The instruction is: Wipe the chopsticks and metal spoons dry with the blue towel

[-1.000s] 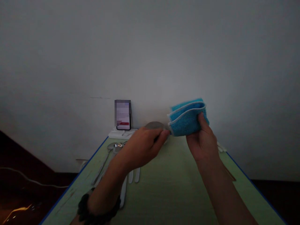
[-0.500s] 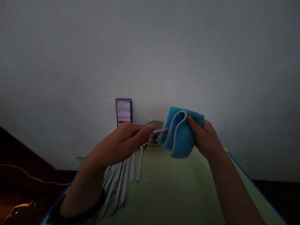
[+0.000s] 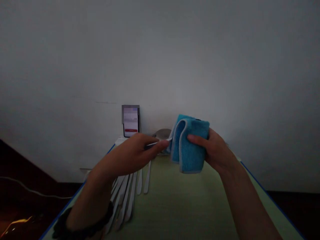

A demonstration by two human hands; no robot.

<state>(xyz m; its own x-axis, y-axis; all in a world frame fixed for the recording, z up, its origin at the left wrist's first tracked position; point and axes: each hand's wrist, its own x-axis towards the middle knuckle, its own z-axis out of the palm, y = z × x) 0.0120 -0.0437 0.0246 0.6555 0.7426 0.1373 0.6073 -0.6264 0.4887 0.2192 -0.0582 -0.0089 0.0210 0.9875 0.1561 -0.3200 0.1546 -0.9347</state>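
Blue folded cloth (image 3: 192, 155) with pale edging is held in my right hand (image 3: 213, 148), thumb on its front face and fingers behind it. My left hand (image 3: 136, 151) is closed in a pinch on a thin metal piece of cutlery (image 3: 151, 144). The cutlery's far end goes into the cloth's folds, so its kind is hidden. Below my left hand, several metal utensils (image 3: 130, 196) lie side by side on the table, handles toward me; their far ends are mostly covered by my hand and forearm.
A round metal dish (image 3: 163, 134) stands by the wall, partly behind the cloth and my left fingertips. Left of it, a phone (image 3: 130, 123) leans upright against the wall. The green table (image 3: 180, 206) has blue edges. A white cable (image 3: 35, 191) runs at the left.
The cloth and my right hand have shifted slightly left and down, closer to my left hand. Less of the cutlery shows between my left fingertips and the cloth.
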